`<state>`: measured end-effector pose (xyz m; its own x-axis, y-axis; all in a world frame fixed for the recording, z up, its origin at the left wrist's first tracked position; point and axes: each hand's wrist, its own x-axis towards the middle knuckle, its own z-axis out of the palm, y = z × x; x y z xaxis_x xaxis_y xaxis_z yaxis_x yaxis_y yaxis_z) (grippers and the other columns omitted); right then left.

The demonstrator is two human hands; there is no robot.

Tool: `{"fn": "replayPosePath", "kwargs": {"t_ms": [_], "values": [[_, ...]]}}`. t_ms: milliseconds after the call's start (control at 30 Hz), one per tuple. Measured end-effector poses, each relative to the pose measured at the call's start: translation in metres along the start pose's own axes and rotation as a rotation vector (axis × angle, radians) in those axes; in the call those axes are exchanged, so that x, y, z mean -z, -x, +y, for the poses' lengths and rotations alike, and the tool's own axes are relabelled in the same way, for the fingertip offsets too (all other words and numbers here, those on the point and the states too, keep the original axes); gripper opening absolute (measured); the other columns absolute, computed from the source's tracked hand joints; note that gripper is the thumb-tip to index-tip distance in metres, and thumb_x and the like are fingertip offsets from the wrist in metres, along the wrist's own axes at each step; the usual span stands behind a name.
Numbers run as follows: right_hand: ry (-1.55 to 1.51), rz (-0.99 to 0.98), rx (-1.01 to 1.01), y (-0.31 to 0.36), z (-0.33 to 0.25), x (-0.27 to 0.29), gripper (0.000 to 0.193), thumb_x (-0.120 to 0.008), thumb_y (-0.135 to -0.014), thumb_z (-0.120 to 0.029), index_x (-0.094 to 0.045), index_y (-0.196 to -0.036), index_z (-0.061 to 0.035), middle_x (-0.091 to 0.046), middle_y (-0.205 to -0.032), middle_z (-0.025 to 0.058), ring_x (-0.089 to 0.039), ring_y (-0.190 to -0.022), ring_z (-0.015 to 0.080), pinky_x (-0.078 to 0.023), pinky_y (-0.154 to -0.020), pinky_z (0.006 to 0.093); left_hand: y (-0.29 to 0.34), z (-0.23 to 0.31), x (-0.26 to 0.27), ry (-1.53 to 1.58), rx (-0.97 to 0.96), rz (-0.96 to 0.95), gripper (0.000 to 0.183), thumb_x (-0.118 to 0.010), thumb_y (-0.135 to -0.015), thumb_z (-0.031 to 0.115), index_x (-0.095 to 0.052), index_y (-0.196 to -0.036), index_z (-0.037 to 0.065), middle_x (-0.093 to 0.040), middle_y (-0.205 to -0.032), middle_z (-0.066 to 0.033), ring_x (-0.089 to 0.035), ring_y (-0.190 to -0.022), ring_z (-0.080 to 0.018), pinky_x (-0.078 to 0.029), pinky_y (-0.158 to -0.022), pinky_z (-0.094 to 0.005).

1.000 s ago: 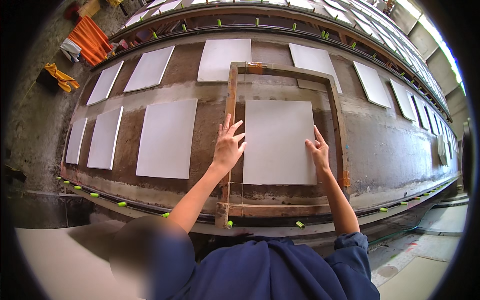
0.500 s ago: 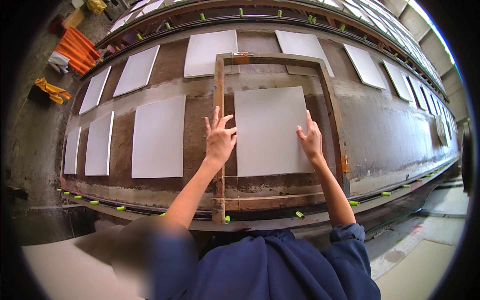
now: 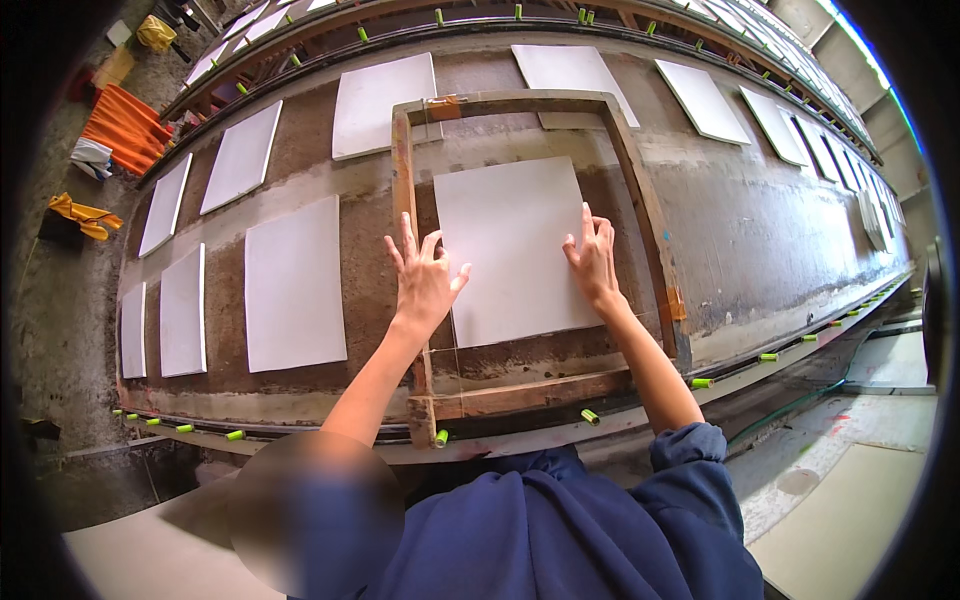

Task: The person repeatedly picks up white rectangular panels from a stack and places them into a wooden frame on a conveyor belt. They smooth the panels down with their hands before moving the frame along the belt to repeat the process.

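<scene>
Sheet (image 3: 512, 260), white and flat, is being surrounded without contact by a wooden frame (image 3: 535, 393) on the desk (image 3: 745, 260). Its left edge is being met by the left hand (image 3: 424, 285), fingers spread; its right edge by the right hand (image 3: 594, 258), thumb and fingers parted. How firmly it is being pressed cannot be told. Being set slightly askew, it could be turned further by uneven pushing, or its edges dented by the frame.

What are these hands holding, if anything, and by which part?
Left hand and right hand are at opposite side edges of the white panel; whether they hold it cannot be told.
</scene>
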<state>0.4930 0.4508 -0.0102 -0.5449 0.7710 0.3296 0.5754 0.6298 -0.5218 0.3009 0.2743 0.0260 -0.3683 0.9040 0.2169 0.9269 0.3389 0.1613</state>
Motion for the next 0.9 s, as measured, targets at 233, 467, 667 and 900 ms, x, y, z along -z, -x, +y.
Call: {"fn": "replayPosePath", "kwargs": {"t_ms": [233, 467, 667, 900], "values": [[-0.008, -0.034, 0.008, -0.009, 0.002, 0.001, 0.058, -0.057, -0.08, -0.008, -0.036, -0.131, 0.0093, -0.045, -0.109, 0.0253, -0.045, -0.103, 0.0358, -0.042, -0.09, 0.0401, -0.002, 0.003, 0.0, -0.03, 0.006, -0.013, 0.043, -0.069, -0.076, 0.039, -0.068, -0.082, -0.004, -0.049, -0.124, -0.0124, -0.015, -0.136, -0.0381, -0.009, -0.108, -0.0598], [0.015, 0.02, 0.029, -0.003, 0.004, -0.005, 0.056, -0.057, -0.081, -0.007, -0.036, -0.13, 0.01, -0.04, -0.113, 0.0245, -0.042, -0.106, 0.036, -0.041, -0.092, 0.0401, -0.001, 0.004, 0.004, 0.052, 0.048, 0.023, 0.037, -0.075, -0.07, 0.034, -0.069, -0.083, -0.001, -0.051, -0.123, -0.0089, -0.017, -0.136, -0.0345, -0.011, -0.111, -0.0536], [0.015, -0.002, 0.005, 0.003, 0.001, -0.001, 0.056, -0.055, -0.083, -0.011, -0.035, -0.132, 0.009, -0.038, -0.115, 0.0244, -0.039, -0.11, 0.0353, -0.036, -0.097, 0.0408, -0.001, 0.003, 0.004, 0.054, 0.055, 0.014, 0.035, -0.076, -0.069, 0.031, -0.069, -0.083, 0.0, -0.051, -0.123, -0.0079, -0.018, -0.136, -0.0335, -0.011, -0.113, -0.0518], [0.015, -0.004, -0.004, 0.006, -0.002, -0.001, 0.055, -0.054, -0.084, -0.012, -0.036, -0.131, 0.0094, -0.036, -0.116, 0.0239, -0.038, -0.11, 0.0353, -0.035, -0.098, 0.0421, 0.0, 0.003, -0.001, 0.021, 0.046, 0.017, 0.034, -0.077, -0.068, 0.03, -0.069, -0.083, 0.0, -0.051, -0.123, -0.0084, -0.018, -0.136, -0.0337, -0.011, -0.113, -0.0524]]}}
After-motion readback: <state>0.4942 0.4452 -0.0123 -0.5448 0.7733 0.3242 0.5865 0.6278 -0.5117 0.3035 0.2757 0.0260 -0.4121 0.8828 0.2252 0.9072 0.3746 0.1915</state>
